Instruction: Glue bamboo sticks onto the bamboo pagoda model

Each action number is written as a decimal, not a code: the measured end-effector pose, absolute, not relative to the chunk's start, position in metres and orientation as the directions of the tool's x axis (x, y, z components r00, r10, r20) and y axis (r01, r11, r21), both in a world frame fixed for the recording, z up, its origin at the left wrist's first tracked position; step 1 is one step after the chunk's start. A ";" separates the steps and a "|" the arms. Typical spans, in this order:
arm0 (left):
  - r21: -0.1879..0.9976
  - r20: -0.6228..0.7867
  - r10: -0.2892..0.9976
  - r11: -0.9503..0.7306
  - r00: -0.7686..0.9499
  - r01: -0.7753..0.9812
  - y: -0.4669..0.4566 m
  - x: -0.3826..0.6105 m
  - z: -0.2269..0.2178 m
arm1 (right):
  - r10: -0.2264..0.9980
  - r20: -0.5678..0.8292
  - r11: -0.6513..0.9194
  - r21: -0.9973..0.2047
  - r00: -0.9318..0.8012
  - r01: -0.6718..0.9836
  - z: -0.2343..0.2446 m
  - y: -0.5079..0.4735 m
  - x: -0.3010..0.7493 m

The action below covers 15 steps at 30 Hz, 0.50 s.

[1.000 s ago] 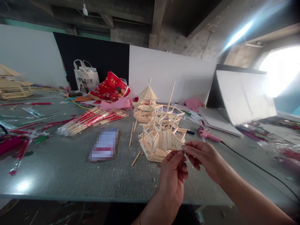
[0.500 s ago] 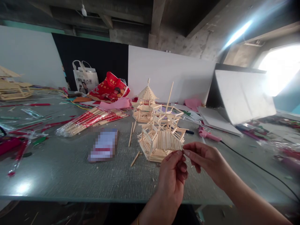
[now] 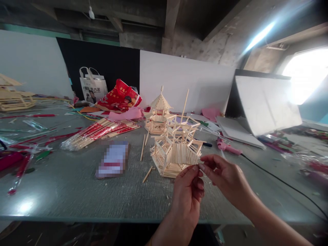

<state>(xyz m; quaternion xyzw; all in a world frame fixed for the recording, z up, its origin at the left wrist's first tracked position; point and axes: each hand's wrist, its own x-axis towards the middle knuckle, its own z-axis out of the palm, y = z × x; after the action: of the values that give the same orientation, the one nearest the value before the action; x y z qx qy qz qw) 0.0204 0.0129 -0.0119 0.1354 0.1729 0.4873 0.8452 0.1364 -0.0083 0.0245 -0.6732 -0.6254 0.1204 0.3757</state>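
Note:
In front of me stands a wooden-stick building model [image 3: 182, 153], with railings, an open upper frame and a slatted panel facing me. My left hand [image 3: 188, 191] is at its front right corner, thumb and fingers pinched together. Touching those fingertips, my right hand [image 3: 228, 176] is also closed in a pinch. Whatever lies between the fingertips is too small or hidden to make out. Left of the model lie a short stick [image 3: 147, 174] and a longer stick [image 3: 142, 147]. Behind it rises a finished-looking stick pavilion [image 3: 158, 119] with a pointed roof.
A pink glue gun [image 3: 228, 146] lies right of the model, its black cord [image 3: 271, 172] running towards the right front. To the left are a blurred phone-like slab [image 3: 112, 160] and a bagged bundle of sticks [image 3: 89, 135]. A red bag [image 3: 120, 97] stands farther back.
Both hands stay together at the model's front right corner. The right hand's fingers and wrist have shifted very slightly; the objects on the table have not moved.

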 end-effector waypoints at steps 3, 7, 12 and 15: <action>0.393 -0.152 0.872 0.485 0.465 -0.781 0.012 0.020 -0.013 | 0.930 0.319 0.073 -0.652 0.185 0.754 0.025 -0.009 0.135; 0.398 -0.140 0.876 0.476 0.461 -0.784 0.013 0.020 -0.014 | 0.927 0.324 0.074 -0.647 0.186 0.759 0.026 -0.011 0.135; 0.395 -0.139 0.875 0.479 0.464 -0.784 0.014 0.020 -0.013 | 0.932 0.317 0.080 -0.652 0.174 0.754 0.028 -0.012 0.135; 0.390 -0.145 0.870 0.488 0.472 -0.781 0.014 0.020 -0.013 | 0.932 0.312 0.068 -0.647 0.183 0.760 0.030 -0.012 0.134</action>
<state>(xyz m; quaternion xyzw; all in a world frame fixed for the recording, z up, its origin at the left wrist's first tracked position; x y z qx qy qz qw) 0.0203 0.0137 -0.0126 0.1360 0.1636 0.4872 0.8470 0.1339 -0.0125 0.0296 -0.6728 -0.6287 0.1159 0.3722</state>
